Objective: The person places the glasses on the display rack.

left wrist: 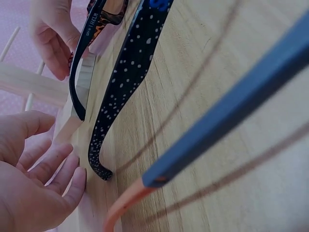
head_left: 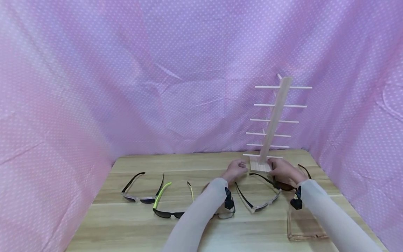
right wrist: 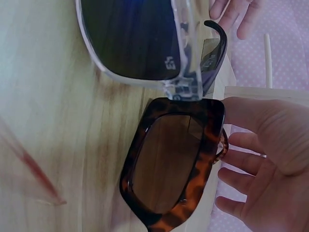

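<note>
A wooden eyewear stand point(head_left: 274, 122) with rows of thin pegs rises from a pale base point(head_left: 259, 164) at the table's back right. My left hand point(head_left: 235, 169) is just left of the base, fingers loosely spread and holding nothing. On the other side, my right hand point(head_left: 283, 169) reaches to the base's right edge with loosely bent fingers. Tortoiseshell sunglasses point(right wrist: 207, 183) lie right beside the right hand, one dark temple overlapping the fingers. Clear-framed sunglasses with black temples point(head_left: 244, 197) lie between my forearms; their white-speckled temple point(left wrist: 128, 72) points toward the stand.
Farther left lie clear-framed sunglasses point(head_left: 147, 201) and sunglasses with lime-green temples point(head_left: 161, 194). Thin-framed glasses point(head_left: 233, 211) are partly hidden under my left forearm. Clear pinkish glasses point(head_left: 288, 225) sit under my right forearm. Dotted pink fabric point(head_left: 189, 87) hangs around the table.
</note>
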Tool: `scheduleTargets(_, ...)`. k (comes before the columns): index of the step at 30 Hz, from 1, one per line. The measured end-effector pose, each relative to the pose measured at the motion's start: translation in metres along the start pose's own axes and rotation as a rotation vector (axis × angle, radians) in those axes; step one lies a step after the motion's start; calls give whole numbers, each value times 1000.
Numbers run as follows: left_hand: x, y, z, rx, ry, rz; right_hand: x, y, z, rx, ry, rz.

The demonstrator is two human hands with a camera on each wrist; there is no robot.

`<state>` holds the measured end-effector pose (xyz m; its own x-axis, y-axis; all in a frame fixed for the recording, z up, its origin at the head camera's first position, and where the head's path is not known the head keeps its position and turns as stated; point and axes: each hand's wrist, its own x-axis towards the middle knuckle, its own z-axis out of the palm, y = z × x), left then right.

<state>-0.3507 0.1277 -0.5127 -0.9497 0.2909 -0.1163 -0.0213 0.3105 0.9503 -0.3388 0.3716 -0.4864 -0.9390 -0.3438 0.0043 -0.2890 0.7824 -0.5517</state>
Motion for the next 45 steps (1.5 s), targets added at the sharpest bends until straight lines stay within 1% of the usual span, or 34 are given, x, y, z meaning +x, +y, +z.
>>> scheduleTargets(4,2,0,1,44,-12,23,4,2,3,-13,5,-22)
scheduleTargets(7,3,2,2,68,-29,42,6,4,3,-23,9,-18)
scheduleTargets(9,4,3,2,87,-40,47,6,3,3,-17,9,-8)
scheduleTargets(13,6,5,3,135,-57,55,7,1,2,-25,13,-25)
scheduleTargets(17,5,7,4,164,-69,65,8,0,2,-20,4,-16)
scheduleTargets(21,4,8,3,194,-72,72,8,-1,4,-9,2,-3)
scheduleTargets(24,6,6,2,213,-70,85,8,-6,6,-10,5,-4)
scheduleTargets(28,9,3,0,262,-42,97,12,-17,9,-29,-1,-47)
scheduleTargets(30,11,1,-4,298,-27,97,14,-21,11,-39,-2,-84)
scheduleTargets(32,11,0,-11,334,-12,89,19,-26,15,-33,-4,-129)
scheduleTargets(35,10,-2,-21,370,-11,83,24,-29,19,-42,7,-228)
scheduleTargets(36,9,-3,-25,384,-14,80,26,-30,21,-57,18,-274)
scheduleTargets(38,6,-3,-31,389,-15,85,30,-32,24,-95,23,-323)
scheduleTargets(39,4,-3,-34,395,-18,95,31,-34,25,-114,21,-333)
scheduleTargets(41,0,-3,-41,409,-22,112,35,-41,28,-151,6,-313)
scheduleTargets(45,-5,-7,-52,468,-17,139,41,-57,33,-211,-55,-225)
